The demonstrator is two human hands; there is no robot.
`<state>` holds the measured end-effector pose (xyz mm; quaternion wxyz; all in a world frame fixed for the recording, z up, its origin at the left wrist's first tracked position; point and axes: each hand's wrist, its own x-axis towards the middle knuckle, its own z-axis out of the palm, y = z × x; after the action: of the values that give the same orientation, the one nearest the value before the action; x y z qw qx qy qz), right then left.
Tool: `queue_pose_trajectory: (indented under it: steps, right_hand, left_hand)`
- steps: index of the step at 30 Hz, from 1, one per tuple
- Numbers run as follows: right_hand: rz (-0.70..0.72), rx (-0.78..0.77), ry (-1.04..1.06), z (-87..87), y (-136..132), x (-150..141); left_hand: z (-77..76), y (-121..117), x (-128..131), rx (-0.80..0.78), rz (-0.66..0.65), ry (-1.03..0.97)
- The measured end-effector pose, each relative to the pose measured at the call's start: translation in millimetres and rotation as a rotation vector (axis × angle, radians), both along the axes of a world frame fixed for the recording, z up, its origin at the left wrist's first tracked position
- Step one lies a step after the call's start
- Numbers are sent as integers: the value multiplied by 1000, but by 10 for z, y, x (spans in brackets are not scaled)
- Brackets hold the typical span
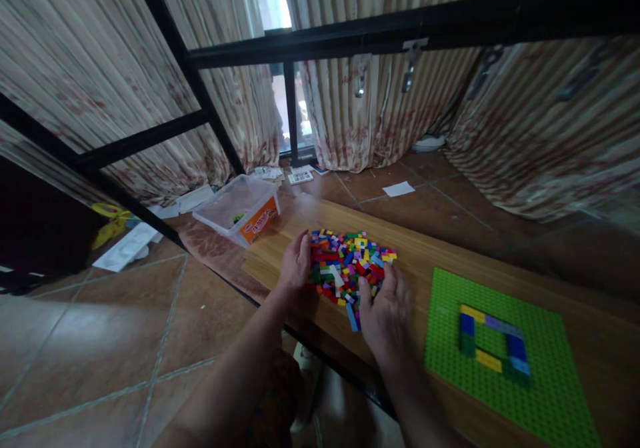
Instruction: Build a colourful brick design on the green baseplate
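A pile of small building bricks (345,258) in many colours lies on the wooden board. My left hand (296,261) rests upright against the pile's left edge, its fingers stretched out. At the pile's right edge is my right hand (387,305), thumb and fingers apart, touching bricks with no brick visibly gripped. A light blue brick (353,317) sticks out at the near side of the pile, beside the right thumb. On the right lies a green baseplate (450,381), bearing a rectangular ring of yellow, blue, green and purple bricks (488,361).
A clear plastic box (225,205) with an orange label stands at the left end of the wooden board (415,241). Black metal bars (320,45) cross above and left. Behind hang striped curtains (350,115). Papers (399,189) lie on the tiled floor.
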<state>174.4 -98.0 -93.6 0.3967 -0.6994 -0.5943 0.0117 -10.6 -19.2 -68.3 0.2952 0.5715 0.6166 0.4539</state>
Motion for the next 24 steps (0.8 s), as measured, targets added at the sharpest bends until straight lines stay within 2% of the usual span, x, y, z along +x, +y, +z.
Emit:
queue_pose_trajectory:
  steps: [8, 13, 17, 20, 22, 24]
  right_hand:
    - [58, 87, 44, 38, 146, -131]
    - [129, 123, 9, 124, 109, -72]
    - [309, 113, -42, 225, -91, -91]
    - [474, 57, -162, 221, -329, -123]
    - [490, 33, -239, 177, -468, -100]
    - [441, 19, -287, 129, -555, -30]
  left_hand:
    - [95, -68, 246, 68, 158, -199]
    - [199, -81, 258, 71, 235, -305]
    - [274, -23, 176, 97, 306, -369]
    - [334, 38, 91, 122, 384, -413]
    - [374, 67, 28, 92, 434, -482]
    - [409, 84, -36, 44, 469, -570]
